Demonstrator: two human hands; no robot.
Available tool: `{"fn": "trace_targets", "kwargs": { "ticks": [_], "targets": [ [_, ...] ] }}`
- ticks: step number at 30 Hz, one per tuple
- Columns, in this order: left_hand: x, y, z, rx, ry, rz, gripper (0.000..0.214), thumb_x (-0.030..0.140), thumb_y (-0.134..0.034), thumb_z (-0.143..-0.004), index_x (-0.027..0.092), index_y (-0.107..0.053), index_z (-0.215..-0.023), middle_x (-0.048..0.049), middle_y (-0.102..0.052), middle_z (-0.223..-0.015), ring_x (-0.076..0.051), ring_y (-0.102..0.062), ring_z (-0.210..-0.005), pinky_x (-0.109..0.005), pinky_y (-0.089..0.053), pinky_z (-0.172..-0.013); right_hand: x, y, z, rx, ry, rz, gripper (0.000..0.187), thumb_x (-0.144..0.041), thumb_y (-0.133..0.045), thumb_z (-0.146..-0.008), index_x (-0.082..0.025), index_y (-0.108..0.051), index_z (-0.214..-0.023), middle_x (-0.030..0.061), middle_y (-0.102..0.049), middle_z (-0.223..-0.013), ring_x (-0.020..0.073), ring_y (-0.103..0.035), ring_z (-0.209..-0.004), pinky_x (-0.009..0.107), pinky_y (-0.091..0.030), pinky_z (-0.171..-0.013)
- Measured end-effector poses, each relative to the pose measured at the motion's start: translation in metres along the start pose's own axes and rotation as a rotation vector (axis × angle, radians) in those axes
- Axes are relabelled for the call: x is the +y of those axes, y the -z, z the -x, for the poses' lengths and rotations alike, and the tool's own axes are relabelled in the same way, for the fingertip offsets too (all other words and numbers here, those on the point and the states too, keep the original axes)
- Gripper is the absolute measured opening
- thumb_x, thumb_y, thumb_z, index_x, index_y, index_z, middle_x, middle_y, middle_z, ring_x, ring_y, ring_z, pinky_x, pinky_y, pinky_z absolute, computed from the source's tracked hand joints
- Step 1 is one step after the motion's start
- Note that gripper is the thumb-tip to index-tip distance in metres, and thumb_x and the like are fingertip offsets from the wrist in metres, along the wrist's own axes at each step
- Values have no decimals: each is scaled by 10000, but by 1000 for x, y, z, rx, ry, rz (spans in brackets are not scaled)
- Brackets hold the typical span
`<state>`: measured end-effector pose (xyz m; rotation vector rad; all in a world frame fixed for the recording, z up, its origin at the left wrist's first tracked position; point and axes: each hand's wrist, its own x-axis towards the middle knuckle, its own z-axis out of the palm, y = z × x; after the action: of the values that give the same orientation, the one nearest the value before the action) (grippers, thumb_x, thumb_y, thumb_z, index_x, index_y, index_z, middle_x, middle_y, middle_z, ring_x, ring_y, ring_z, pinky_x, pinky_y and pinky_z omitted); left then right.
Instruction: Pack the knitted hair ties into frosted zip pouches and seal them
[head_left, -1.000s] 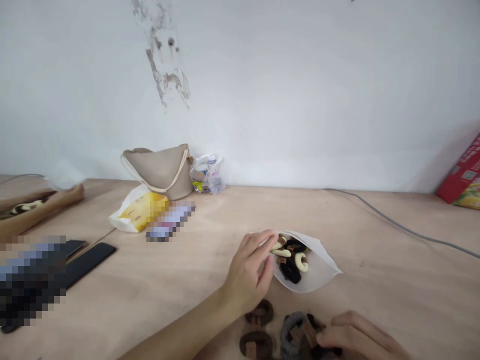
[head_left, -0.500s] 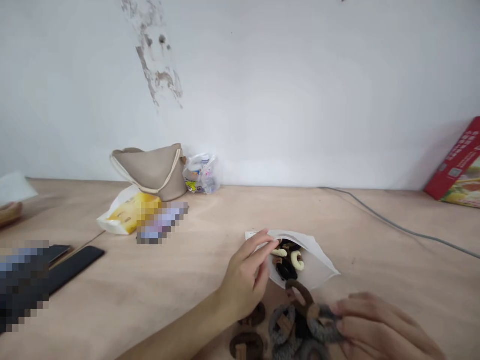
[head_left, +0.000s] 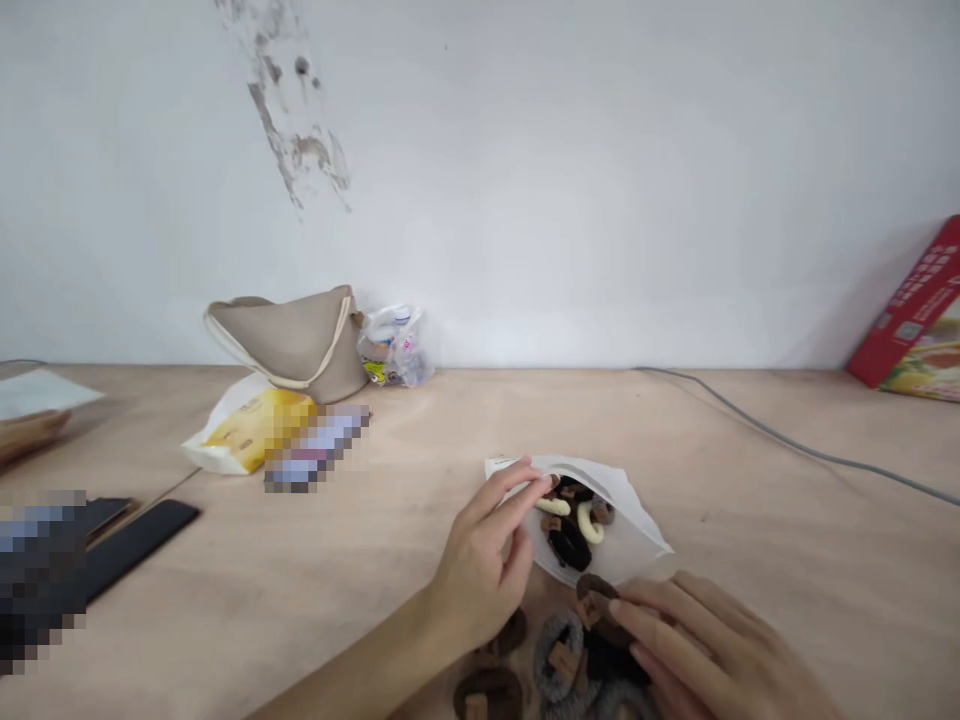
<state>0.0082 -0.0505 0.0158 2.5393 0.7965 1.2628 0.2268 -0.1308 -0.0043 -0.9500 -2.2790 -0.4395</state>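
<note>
A clear plastic bag (head_left: pixel 634 530) lies on the wooden table (head_left: pixel 420 480) with black, brown and cream hair ties (head_left: pixel 570 515) inside. My left hand (head_left: pixel 487 565) pinches the bag's open edge and holds the mouth apart. My right hand (head_left: pixel 709 650) comes in from the lower right, fingers closed round a brown hair tie (head_left: pixel 596 598) just below the bag's mouth. More brown and grey hair ties (head_left: pixel 559 665) lie in a pile on the table between my two hands.
A beige bag (head_left: pixel 296 340), a yellow packet (head_left: pixel 251 430) and a small plastic bag of bottles (head_left: pixel 394 345) stand against the wall at the back left. A black flat object (head_left: pixel 139 535) lies at the left. A grey cable (head_left: pixel 787 440) and a red box (head_left: pixel 919 315) are at the right.
My right hand has lifted a brown hair tie from the pile and carried it up to the bag's mouth. My left hand keeps holding the bag open. The view has shifted a little rightward.
</note>
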Motion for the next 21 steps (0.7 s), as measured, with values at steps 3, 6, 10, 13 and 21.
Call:
{"fn": "trace_targets", "kwargs": {
  "ticks": [3, 6, 10, 13, 21],
  "targets": [
    [0, 1, 1, -5, 7, -10, 523, -17, -393, -787, 196, -506, -1251, -86, -563, -1211, -193, -477, -1235, -328, -428, -1021, -1, -8, -2, -61, -68, 68, 311, -265, -274, -970, -202, -556, -1086, 16, -682, -773, 132, -643, -612, 215, -507, -541],
    [-1, 1, 2, -8, 17, -19, 522, -9, -400, -790, 204, -503, -1255, -88, -562, -1216, -201, -484, -1229, -338, -436, -1013, 0, -13, 0, -146, -109, 50, 302, -271, -275, -965, -208, -534, -1106, -2, -663, -723, 132, -624, -553, 214, -502, -496],
    [-2, 0, 3, -1, 9, -10, 527, -11, -390, -795, 212, -500, -1259, -88, -566, -1209, -201, -486, -1227, -343, -441, -1007, 1, -12, 6, -200, -148, -151, 221, -124, -380, -894, -239, -550, -980, 4, -657, -847, 115, -641, -714, 180, -505, -625],
    [-1, 0, 3, 0, 16, 3, 512, -7, -391, -799, 201, -506, -1253, -87, -568, -1203, -188, -485, -1226, -324, -435, -1014, -1, -10, 2, -164, -153, -207, 256, -61, -360, -870, -224, -551, -919, 10, -635, -820, 107, -618, -696, 179, -482, -628],
    [1, -1, 4, -6, 32, 25, 512, -1, -389, -793, 205, -522, -1242, -91, -568, -1210, -194, -514, -1190, -333, -457, -989, -8, -14, -13, -170, -168, -26, 204, -181, -360, -905, -237, -536, -817, -33, -583, -628, 116, -578, -507, 223, -363, -463]
  ]
}}
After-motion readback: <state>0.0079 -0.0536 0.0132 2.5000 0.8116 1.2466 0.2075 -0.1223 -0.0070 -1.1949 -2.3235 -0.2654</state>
